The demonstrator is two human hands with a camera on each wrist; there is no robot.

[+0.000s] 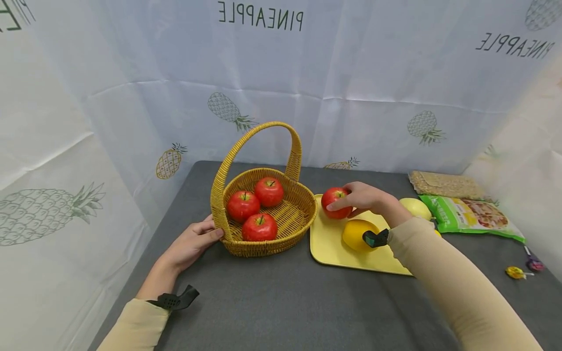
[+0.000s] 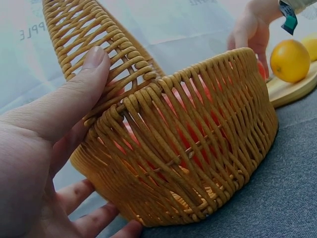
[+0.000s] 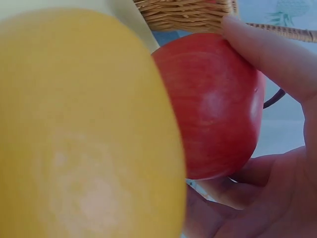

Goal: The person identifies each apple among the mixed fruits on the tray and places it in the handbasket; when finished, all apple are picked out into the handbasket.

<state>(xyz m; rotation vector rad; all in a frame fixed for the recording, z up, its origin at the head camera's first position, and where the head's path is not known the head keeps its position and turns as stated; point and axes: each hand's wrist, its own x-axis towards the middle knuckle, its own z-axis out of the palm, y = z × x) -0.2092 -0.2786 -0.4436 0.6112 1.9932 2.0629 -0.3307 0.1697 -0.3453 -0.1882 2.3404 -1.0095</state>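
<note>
A woven yellow basket (image 1: 303, 209) with a tall handle stands on the grey table and holds three red apples (image 1: 259, 207). My left hand (image 1: 193, 241) holds the basket's left side, thumb on the rim by the handle base (image 2: 124, 94), fingers under the wall. My right hand (image 1: 364, 197) grips a fourth red apple (image 1: 332, 197) on the yellow tray (image 1: 327, 248), just right of the basket. In the right wrist view the fingers (image 3: 267, 54) curl round that apple (image 3: 213, 104). A yellow orange-like fruit (image 1: 356, 233) lies on the tray under my right wrist.
A pale yellow fruit (image 1: 416, 207) sits at the tray's far right. Behind it lie a brown grain packet (image 1: 443, 184) and a green snack bag (image 1: 471, 217). Two wrapped lollipops (image 1: 522, 269) lie near the right edge. A pineapple-print sheet (image 1: 281, 83) walls the table.
</note>
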